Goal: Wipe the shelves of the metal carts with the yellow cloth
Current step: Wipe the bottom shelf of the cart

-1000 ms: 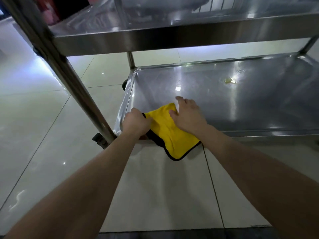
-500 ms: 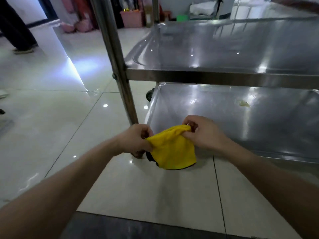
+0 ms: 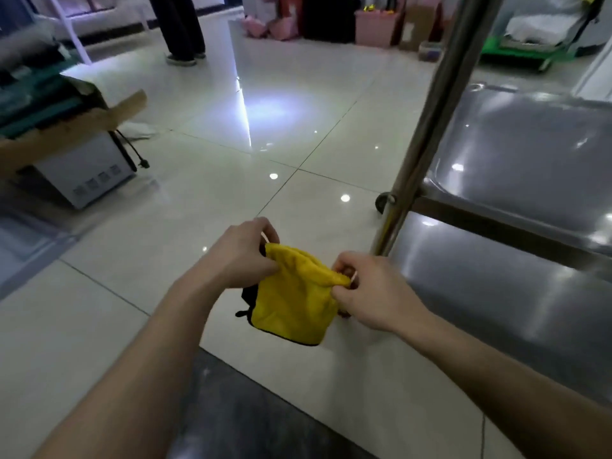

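Note:
The yellow cloth, edged in black, hangs folded in the air over the floor tiles, left of the metal cart. My left hand pinches its upper left corner and my right hand pinches its upper right corner. The metal cart stands at the right; its lower shelf and middle shelf are shiny steel. Its upright post rises just right of my right hand.
A cardboard box on a grey appliance sits at the left. A person's legs stand at the far back. Pink bins and a green trolley line the far wall. A cart wheel shows beside the post.
The cloth has come off the lower shelf and is now held up between both hands over the floor. My view has swung left, away from the cart.

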The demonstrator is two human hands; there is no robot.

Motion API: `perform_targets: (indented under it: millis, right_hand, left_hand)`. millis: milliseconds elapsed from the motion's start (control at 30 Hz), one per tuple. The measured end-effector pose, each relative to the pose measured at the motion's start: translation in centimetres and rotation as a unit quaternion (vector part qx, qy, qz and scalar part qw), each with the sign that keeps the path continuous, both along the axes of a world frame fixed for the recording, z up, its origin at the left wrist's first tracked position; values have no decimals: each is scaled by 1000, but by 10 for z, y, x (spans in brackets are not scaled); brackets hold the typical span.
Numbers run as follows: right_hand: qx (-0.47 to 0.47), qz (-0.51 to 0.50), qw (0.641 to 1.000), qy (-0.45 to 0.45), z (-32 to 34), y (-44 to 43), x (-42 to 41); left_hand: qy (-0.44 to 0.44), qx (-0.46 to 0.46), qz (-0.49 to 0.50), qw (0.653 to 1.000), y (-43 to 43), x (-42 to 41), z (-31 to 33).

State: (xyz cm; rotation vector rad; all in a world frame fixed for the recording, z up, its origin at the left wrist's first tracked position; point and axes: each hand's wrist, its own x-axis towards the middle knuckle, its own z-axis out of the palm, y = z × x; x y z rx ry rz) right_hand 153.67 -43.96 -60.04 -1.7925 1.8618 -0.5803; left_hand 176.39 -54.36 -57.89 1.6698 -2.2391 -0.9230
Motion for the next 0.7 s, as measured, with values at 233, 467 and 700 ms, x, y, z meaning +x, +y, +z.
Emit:
perform_targets:
  millis: [233, 467, 700]
  right_hand:
    - [45, -25, 999, -15, 118, -19, 56]
    - [66, -55, 992, -89, 305, -43, 101]
    - [41, -105, 980, -165, 503, -94, 121]
  left_hand:
    - [207, 32, 221, 952, 51, 53, 53]
    - [211, 41, 232, 949, 31, 117, 269]
    - [235, 49, 179, 954, -24, 143, 479]
